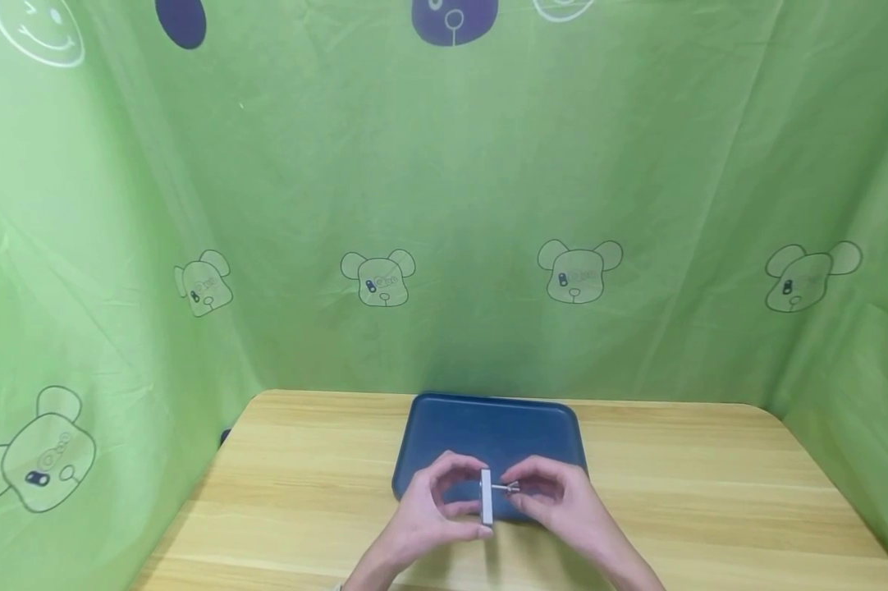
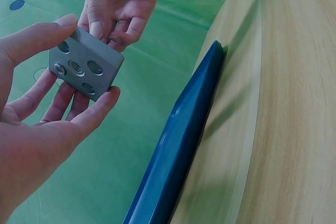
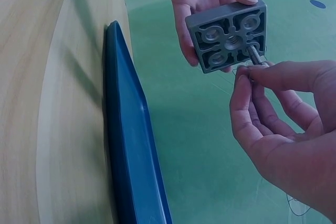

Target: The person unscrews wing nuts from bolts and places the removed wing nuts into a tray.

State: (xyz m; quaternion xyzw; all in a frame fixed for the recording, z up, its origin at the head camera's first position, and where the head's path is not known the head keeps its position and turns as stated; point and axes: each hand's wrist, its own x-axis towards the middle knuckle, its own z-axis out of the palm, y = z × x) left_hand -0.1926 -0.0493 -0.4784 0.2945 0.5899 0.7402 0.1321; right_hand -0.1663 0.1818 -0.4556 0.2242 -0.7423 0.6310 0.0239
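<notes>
as the head view shows, a green curtain (image 1: 473, 164) printed with outlined bear heads (image 1: 577, 275) rises behind and at both sides of your work. in front of it you have the wood-grain desk (image 1: 747, 492), rounded at its far corners. near the desk's back edge lies the dark blue tray (image 1: 488, 423), rim raised, its near side partly hidden by your hands.

your left hand (image 1: 432, 505) has thumb and fingers set wide, gripping the grey block (image 1: 487, 497) by opposite edges. your right hand (image 1: 565, 501) has its fingers drawn narrow, tips pinching the free end of the screw (image 3: 255, 54).

the grey block is held upright in the air between your hands, clear of the desk. its smooth face, with four corner holes and a middle one, is towards your left wrist camera; its ribbed face is towards the right.

the screw passes through one corner hole, threaded shank standing out from the ribbed face. whether your right fingertips also hold a smaller part, you cannot tell.
</notes>
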